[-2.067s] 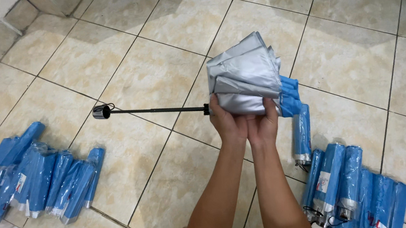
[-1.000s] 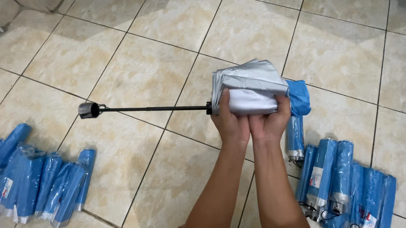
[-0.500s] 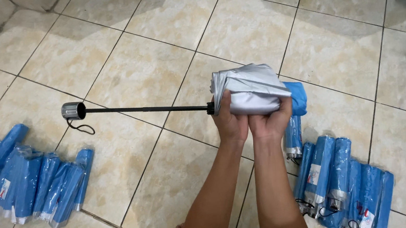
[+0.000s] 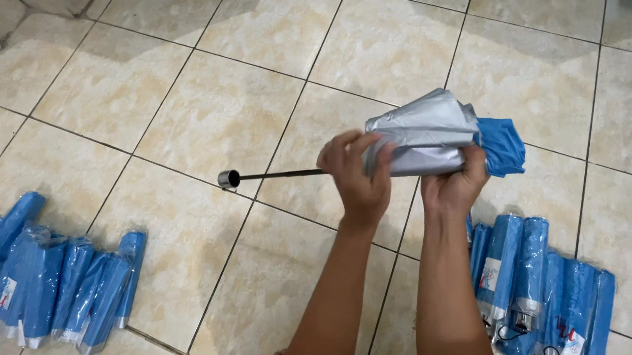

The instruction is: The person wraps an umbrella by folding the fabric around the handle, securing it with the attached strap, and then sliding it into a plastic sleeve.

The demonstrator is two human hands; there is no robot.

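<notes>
I hold a folding umbrella [image 4: 428,140] over the tiled floor; its canopy is silver outside with blue showing at the right end. My left hand [image 4: 358,177] wraps the canopy's left end, where the thin black shaft [image 4: 277,175] comes out. The shaft points left and ends in a small round cap [image 4: 229,180]. My right hand [image 4: 456,183] grips the bundled canopy from below, near the blue fabric.
Several folded blue umbrellas in clear sleeves lie in a row at the left [image 4: 40,285]. Another bunch of them lies at the lower right [image 4: 539,287], just beside my right forearm. Beige floor tiles [image 4: 231,93] spread all around.
The shaft now looks much shorter, its end closer to my hands. My left hand has moved up over the canopy's left end. The view has shifted a little.
</notes>
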